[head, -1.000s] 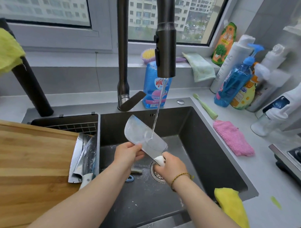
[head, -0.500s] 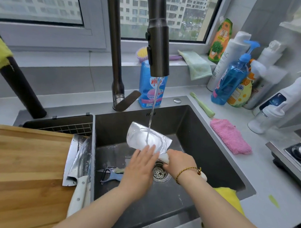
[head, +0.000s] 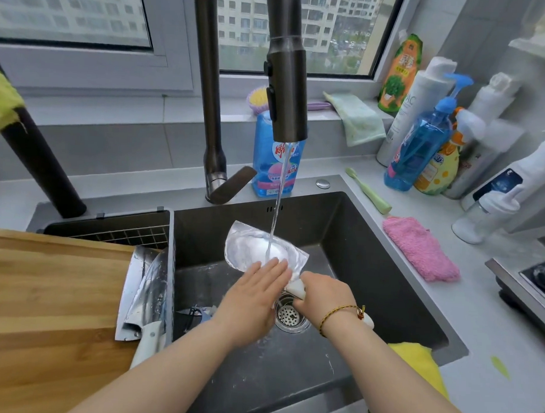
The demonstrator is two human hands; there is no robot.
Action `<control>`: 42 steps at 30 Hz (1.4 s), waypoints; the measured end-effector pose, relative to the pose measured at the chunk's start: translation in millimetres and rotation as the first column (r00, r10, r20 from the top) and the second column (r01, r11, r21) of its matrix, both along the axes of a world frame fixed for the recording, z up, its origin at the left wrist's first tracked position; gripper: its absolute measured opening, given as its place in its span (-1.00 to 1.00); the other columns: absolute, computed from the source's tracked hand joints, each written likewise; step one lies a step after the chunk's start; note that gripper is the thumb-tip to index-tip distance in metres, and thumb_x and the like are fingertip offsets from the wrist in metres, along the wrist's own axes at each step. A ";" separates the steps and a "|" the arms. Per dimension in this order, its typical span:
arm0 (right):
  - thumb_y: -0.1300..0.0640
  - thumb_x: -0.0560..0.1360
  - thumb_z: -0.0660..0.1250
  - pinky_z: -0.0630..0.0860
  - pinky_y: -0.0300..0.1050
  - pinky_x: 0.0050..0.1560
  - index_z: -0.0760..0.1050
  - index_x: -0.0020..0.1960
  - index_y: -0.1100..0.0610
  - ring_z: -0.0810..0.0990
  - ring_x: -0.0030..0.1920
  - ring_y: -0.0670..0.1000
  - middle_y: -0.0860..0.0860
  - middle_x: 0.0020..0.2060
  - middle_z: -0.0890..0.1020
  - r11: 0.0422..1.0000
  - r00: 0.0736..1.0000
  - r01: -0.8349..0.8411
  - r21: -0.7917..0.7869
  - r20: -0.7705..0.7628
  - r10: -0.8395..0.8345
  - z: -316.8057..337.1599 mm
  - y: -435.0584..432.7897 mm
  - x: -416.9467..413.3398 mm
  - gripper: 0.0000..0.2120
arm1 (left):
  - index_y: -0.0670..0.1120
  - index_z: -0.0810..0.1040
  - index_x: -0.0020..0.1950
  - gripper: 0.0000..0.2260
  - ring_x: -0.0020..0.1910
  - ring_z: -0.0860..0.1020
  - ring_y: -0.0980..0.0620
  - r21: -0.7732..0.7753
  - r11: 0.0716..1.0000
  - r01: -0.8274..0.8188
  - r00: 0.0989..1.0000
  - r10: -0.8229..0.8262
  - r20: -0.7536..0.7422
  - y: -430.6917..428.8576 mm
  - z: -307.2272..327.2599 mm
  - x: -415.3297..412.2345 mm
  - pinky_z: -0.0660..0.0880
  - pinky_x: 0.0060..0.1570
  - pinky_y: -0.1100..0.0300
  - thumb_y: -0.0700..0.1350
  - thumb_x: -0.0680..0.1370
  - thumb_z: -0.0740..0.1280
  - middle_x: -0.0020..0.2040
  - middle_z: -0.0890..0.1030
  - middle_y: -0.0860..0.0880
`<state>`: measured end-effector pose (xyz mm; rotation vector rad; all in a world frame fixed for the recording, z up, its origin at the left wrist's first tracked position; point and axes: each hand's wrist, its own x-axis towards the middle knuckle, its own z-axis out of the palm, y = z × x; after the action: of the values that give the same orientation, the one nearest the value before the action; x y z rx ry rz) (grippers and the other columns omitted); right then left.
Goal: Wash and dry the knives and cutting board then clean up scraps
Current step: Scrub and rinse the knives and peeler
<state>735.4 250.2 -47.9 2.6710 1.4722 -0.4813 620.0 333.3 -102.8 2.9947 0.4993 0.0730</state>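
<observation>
Cleaver (head: 257,252) shines wet under the stream (head: 277,206), right hand (head: 320,293) gripping it, left fingers (head: 272,268) flat on top.

Your cleaver (head: 257,252): broad blade wet, flat face up and tilted, under the water stream (head: 277,206); your right hand (head: 320,297) grips its white handle, your left hand (head: 252,301) lays straight fingers (head: 270,266) on the blade. Two other knives (head: 144,297): wet blades overlapping on the wooden cutting board's (head: 52,291) right edge. Green scrap (head: 500,367) on the worktop (head: 477,321).
</observation>
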 end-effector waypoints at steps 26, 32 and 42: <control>0.05 0.47 0.21 0.30 -0.21 -0.15 0.17 -0.34 0.02 0.48 -0.06 0.09 0.03 -0.02 0.57 0.982 0.972 0.166 0.093 -0.183 -0.147 -13.1 2.1 -6.5 -0.73 | -0.17 0.62 0.07 -0.58 0.09 0.61 -0.10 0.010 0.984 -0.178 0.926 0.164 0.340 7.4 4.1 -8.8 0.17 0.33 0.07 -0.09 0.29 0.22 0.08 0.64 -0.11; 0.13 0.41 0.26 0.27 -0.18 -0.34 0.32 -0.33 0.07 0.38 -0.30 0.03 0.02 -0.32 0.47 0.897 0.829 0.398 0.192 -0.494 -0.262 -35.4 5.1 -11.2 -0.83 | -0.16 0.52 -0.06 -0.84 -0.05 0.41 0.03 -0.468 0.839 -0.278 0.681 0.516 0.520 -8.2 1.4 -24.3 0.31 0.00 0.29 -0.19 0.39 0.26 -0.10 0.54 -0.07; 0.18 0.51 0.20 0.46 -0.10 -0.07 0.41 -0.34 0.13 0.49 -0.33 -0.06 -0.01 -0.43 0.55 0.681 0.301 0.724 0.111 -0.939 -0.166 -32.0 7.1 -32.4 -0.75 | -0.02 0.49 -0.05 -0.90 -0.22 0.43 0.21 -0.881 0.361 -0.306 0.908 0.387 -0.157 -41.2 -5.6 -20.7 0.32 -0.29 0.51 -0.02 0.52 0.31 -0.16 0.52 0.07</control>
<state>703.1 257.2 -79.9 3.5202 0.8014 -2.1447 599.3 292.1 -108.4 1.7633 0.8318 -0.0406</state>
